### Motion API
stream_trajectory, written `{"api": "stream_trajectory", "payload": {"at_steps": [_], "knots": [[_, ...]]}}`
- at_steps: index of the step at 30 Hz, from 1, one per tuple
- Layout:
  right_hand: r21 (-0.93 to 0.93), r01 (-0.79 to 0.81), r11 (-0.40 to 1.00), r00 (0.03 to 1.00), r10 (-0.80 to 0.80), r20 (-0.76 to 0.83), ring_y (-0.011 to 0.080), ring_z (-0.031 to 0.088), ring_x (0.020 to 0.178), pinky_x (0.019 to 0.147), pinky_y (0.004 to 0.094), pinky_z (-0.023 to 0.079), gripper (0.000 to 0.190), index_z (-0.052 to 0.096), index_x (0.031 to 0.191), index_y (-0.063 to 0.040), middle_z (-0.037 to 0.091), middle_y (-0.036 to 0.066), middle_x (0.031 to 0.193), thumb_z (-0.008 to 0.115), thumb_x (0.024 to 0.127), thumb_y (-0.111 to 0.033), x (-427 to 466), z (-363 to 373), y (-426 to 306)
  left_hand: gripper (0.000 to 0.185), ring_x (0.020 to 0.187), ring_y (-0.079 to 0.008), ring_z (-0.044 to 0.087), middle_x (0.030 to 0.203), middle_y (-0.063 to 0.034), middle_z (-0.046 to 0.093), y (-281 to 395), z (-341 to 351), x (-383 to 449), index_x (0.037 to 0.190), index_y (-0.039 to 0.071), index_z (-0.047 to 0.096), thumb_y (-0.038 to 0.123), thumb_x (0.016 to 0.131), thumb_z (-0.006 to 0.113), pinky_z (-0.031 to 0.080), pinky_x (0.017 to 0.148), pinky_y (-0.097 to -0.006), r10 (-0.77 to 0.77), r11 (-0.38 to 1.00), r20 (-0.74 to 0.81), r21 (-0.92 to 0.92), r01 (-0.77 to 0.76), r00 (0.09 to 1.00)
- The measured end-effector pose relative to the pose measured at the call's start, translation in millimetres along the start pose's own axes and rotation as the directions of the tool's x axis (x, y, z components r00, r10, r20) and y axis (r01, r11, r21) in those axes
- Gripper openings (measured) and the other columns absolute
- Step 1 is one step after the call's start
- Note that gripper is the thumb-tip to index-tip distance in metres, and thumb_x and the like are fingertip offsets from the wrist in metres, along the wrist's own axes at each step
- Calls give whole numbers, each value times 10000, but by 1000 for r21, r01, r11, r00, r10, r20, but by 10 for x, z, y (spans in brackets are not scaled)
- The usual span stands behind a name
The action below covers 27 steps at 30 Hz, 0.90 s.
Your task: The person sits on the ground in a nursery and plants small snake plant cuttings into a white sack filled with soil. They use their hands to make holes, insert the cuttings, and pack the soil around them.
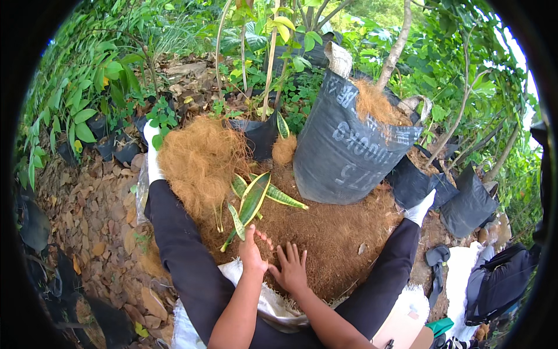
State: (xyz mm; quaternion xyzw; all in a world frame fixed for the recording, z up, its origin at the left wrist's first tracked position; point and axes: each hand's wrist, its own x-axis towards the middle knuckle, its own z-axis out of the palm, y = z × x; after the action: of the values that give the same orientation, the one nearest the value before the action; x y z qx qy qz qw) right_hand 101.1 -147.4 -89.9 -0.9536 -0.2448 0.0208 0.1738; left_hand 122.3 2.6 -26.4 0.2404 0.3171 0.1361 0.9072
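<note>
My left hand (253, 253) is at the near edge of some variegated snake plant leaves (254, 198), its thumb close to the base of a small leaf; whether it grips the leaf is not clear. To its right, my right hand (290, 267) rests palm down with fingers spread on a bed of brown coir dust (335, 235). A large heap of coconut fibre (202, 161) lies beyond the left hand. A fibre-wrapped ball (284, 149) with one snake plant leaf upright in it stands between a black plant bag and the big sack.
A large dark woven sack (344, 148) holding a tree stands ahead, with smaller black grow bags (468, 205) at right. My outstretched legs flank the coir. Dry leaves (100, 235) cover the ground at left. A black bag (499, 279) and white cloth (460, 283) lie at right.
</note>
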Motion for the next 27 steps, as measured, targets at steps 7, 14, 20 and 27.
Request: {"api": "stream_trajectory", "payload": {"at_steps": [7, 14, 20, 27], "knots": [[-55, 80, 995, 993, -85, -78, 399, 250, 1537, 1200, 702, 132, 415, 630, 1323, -165, 346, 207, 1618, 627, 963, -371, 117, 106, -31, 297, 634, -226, 577, 737, -62, 561, 8, -38, 11, 853, 111, 525, 348, 989, 641, 469, 543, -379, 6, 999, -27, -37, -7, 1000], [-105, -309, 945, 922, 270, -278, 394, 288, 1518, 1209, 680, 125, 526, 538, 1441, -63, 358, 186, 1619, 552, 1028, -389, 324, -89, 729, 302, 616, -232, 579, 713, -71, 555, 7, 3, 7, 841, 101, 527, 339, 982, 647, 468, 543, -377, 7, 1000, -51, 12, -6, 999], [67, -66, 996, 989, 74, -129, 422, 257, 1525, 1224, 646, 138, 729, 422, 1536, -39, 309, 249, 1625, 566, 999, -509, 278, -66, 417, 304, 608, -234, 572, 719, -70, 555, -35, 59, -7, 842, 105, 530, 344, 980, 658, 465, 541, -373, -7, 1000, -36, 21, 8, 999], [-95, -125, 988, 992, 123, -26, 393, 186, 1559, 1230, 645, 111, 650, 444, 1549, -139, 258, 222, 1659, 583, 989, -437, 202, 138, -30, 299, 648, -232, 572, 734, -65, 557, 115, 0, -53, 860, 113, 524, 354, 984, 649, 454, 557, -369, -24, 997, -21, -76, 23, 999]]}}
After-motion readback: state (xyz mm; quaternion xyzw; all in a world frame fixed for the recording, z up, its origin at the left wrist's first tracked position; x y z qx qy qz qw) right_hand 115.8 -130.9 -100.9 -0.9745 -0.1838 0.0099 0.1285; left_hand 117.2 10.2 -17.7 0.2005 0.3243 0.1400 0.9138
